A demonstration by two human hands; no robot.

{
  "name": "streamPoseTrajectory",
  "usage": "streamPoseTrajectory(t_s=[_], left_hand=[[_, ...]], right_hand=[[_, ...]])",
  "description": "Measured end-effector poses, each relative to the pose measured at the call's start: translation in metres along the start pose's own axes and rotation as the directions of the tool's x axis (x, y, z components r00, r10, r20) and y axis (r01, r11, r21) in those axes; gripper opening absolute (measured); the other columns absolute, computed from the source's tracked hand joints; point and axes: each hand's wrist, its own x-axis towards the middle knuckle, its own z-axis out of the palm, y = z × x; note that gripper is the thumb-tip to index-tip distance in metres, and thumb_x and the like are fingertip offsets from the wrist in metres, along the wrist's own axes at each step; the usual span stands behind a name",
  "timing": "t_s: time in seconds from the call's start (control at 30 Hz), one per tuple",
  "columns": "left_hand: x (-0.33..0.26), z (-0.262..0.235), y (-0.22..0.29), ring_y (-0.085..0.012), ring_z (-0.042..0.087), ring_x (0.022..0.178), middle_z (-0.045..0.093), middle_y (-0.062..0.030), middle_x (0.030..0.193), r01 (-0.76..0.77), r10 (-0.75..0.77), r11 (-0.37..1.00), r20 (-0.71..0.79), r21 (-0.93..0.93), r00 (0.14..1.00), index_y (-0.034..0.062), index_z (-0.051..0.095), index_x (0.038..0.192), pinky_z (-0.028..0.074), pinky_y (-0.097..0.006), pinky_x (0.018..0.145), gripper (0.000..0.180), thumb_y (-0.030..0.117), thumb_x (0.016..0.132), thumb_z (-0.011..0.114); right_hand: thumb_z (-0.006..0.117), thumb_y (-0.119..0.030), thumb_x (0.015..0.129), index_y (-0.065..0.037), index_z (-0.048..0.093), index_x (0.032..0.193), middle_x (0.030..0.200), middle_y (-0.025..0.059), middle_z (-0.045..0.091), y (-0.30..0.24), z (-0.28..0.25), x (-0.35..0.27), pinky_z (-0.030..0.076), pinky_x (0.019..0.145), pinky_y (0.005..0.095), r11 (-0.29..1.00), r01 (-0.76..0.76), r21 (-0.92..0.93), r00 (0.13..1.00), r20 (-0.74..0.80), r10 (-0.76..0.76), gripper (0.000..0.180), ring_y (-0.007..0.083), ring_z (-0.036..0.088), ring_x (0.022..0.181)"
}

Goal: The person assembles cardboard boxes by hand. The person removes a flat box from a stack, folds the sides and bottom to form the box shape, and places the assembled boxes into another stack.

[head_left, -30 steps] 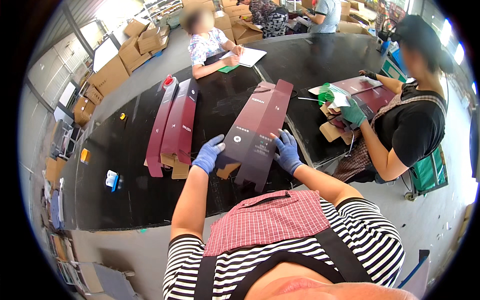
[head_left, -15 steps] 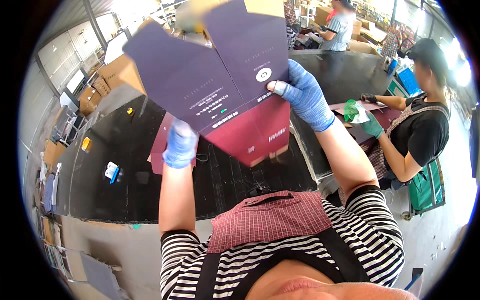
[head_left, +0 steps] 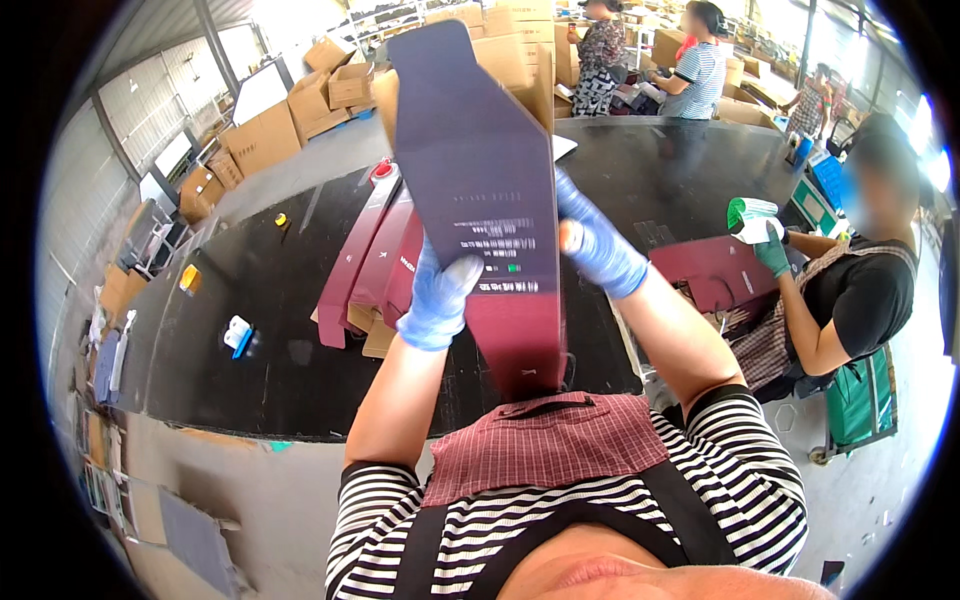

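Upright in front of me stands a folding carton [head_left: 475,190], purple above and dark red below, with printed lines on its face and a long flap pointing up. My left hand [head_left: 438,305], in a blue glove, grips its left edge, thumb on the printed face and the other fingers hidden behind. At the right edge is my right hand [head_left: 605,250], also blue-gloved, closed against the carton's side; its fingertips are partly hidden. Left of the carton, dark red folded cartons [head_left: 375,260] lie on the black table [head_left: 280,370], close to my left hand.
A co-worker [head_left: 860,260] at the right handles a green-and-white piece [head_left: 752,220] above a dark red carton sheet [head_left: 705,272]. On the table are a tape roll [head_left: 384,172], a yellow item [head_left: 190,280] and a white-and-blue item [head_left: 238,336]. Brown boxes [head_left: 265,140] stand beyond.
The carton has turned from a wide, two-panel view to one narrow upright face. My left hand has moved right and up onto its front; my right hand has shifted lower, to its side edge.
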Motion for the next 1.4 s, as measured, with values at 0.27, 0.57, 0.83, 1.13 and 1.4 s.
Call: streamPoseTrajectory(t_s=[0.27, 0.57, 0.83, 1.13, 1.4], left_hand=[[0.022, 0.054, 0.015, -0.0193, 0.054, 0.119, 0.051, -0.0095, 0.132, -0.066, 0.078, 0.985, -0.074, 0.159, 0.994, 0.0096, 0.027, 0.152, 0.05, -0.034, 0.099, 0.095, 0.03, 0.077, 0.081], [0.005, 0.08, 0.004, -0.0262, 0.043, 0.133, 0.032, -0.0186, 0.15, -0.196, 0.251, 0.822, -0.03, 0.534, 0.968, 0.0016, -0.007, 0.157, 0.041, -0.04, 0.109, 0.132, 0.042, 0.072, 0.087], [0.022, 0.11, 0.071, -0.0246, 0.038, 0.138, 0.026, -0.0166, 0.158, -0.34, 0.33, 0.916, 0.082, 0.215, 0.94, 0.0055, -0.005, 0.159, 0.035, -0.039, 0.112, 0.122, 0.047, 0.081, 0.079], [0.037, 0.068, 0.081, -0.0203, 0.057, 0.119, 0.059, -0.0096, 0.133, 0.045, -0.127, 0.949, 0.248, 0.311, 0.96, -0.0026, 0.041, 0.145, 0.046, -0.035, 0.098, 0.092, 0.034, 0.073, 0.084], [0.033, 0.094, 0.091, -0.0265, 0.055, 0.125, 0.048, -0.0186, 0.141, -0.138, 0.129, 0.92, 0.049, 0.366, 0.99, 0.0083, -0.013, 0.158, 0.045, -0.04, 0.104, 0.134, 0.015, 0.07, 0.089]], right_hand=[[0.083, -0.063, 0.068, -0.001, 0.007, 0.158, 0.158, 0.0148, 0.028, 0.023, 0.003, -0.016, 0.025, 0.118, 0.039, 0.98, -0.06, 0.191, 0.997, -0.031, 0.067, 0.133, 0.024, 0.028, 0.144], [0.087, -0.021, 0.069, 0.0, 0.038, 0.147, 0.127, 0.0116, 0.062, 0.016, -0.036, -0.03, 0.048, 0.101, 0.0358, 0.975, -0.165, 0.152, 0.986, -0.001, 0.167, 0.095, 0.0197, 0.057, 0.118], [0.093, -0.029, 0.058, 0.0, 0.053, 0.137, 0.131, 0.0161, 0.062, 0.011, -0.041, -0.04, 0.046, 0.105, 0.0403, 0.967, -0.124, 0.221, 0.99, 0.087, 0.107, 0.094, 0.0289, 0.06, 0.121], [0.085, -0.044, 0.065, -0.003, 0.04, 0.146, 0.138, 0.0144, 0.054, 0.038, -0.026, 0.004, 0.044, 0.106, 0.0418, 0.829, -0.089, 0.552, 0.978, 0.207, -0.032, 0.101, 0.0264, 0.054, 0.126], [0.08, -0.064, 0.069, -0.008, 0.028, 0.154, 0.146, 0.0155, 0.046, -0.024, -0.028, 0.007, 0.041, 0.109, 0.0459, 0.978, 0.112, 0.175, 0.989, -0.111, -0.094, 0.115, 0.0276, 0.048, 0.132]])
